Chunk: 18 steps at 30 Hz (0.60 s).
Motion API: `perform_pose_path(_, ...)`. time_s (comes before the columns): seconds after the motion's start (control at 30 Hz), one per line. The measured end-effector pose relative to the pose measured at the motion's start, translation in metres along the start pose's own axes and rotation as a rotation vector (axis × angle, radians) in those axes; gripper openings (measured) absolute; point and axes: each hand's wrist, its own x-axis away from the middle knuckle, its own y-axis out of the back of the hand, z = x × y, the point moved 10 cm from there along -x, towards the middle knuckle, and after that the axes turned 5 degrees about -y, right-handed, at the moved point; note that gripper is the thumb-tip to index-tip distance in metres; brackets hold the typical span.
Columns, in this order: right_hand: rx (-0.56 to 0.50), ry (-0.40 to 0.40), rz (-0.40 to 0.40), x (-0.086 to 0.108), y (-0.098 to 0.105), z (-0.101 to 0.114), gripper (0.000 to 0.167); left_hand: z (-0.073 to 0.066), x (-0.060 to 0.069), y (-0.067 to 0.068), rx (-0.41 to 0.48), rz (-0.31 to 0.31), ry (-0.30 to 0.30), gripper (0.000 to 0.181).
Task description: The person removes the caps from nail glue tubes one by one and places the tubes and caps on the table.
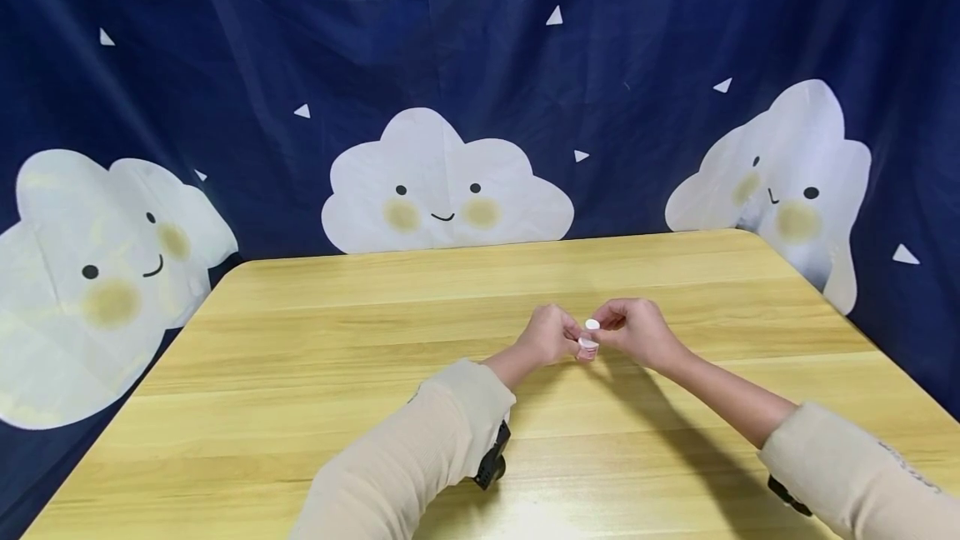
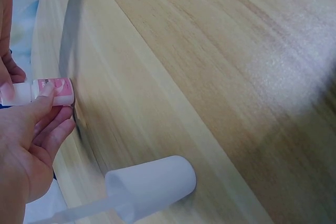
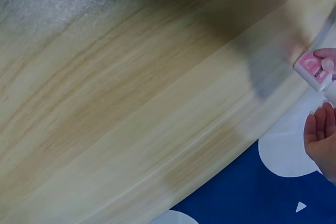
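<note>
Over the far middle of the table, both hands meet at a small white bottle (image 1: 587,351) with a pink label. My left hand (image 1: 549,334) pinches the bottle, with the thumb across its label (image 2: 59,85). The fingers of my right hand (image 1: 636,329) pinch the white cap (image 1: 592,325) at the bottle's top. In the left wrist view, bottle and cap (image 2: 18,94) are in line; whether they are joined I cannot tell. The right wrist view catches the bottle (image 3: 311,71) tilted at its right edge, beside the curled fingers of the right hand (image 3: 324,140).
Close to the camera in the left wrist view lies a white hollow cylinder (image 2: 157,184) with a pale stick in its opening. A wooden table (image 1: 300,340) spreads under both arms. Behind it hangs a dark blue cloth (image 1: 480,40) with printed clouds.
</note>
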Motion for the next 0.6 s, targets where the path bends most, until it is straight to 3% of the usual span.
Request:
perform_pose_path(0.27, 0.015, 0.025, 0.05, -0.001, 0.002, 0.008, 0.005, -0.001, 0.0, 0.0, -0.002, 0.004, -0.007, 0.009)
perform_pose_path(0.53, -0.079, 0.143, 0.065, 0.0, 0.002, 0.015, 0.006, -0.003, -0.001, 0.0, -0.014, -0.002, -0.032, 0.008)
perform_pose_path(0.6, -0.071, 0.125, 0.078, -0.001, 0.001, 0.014, 0.006, -0.003, 0.0, 0.0, -0.005, -0.002, -0.026, 0.009)
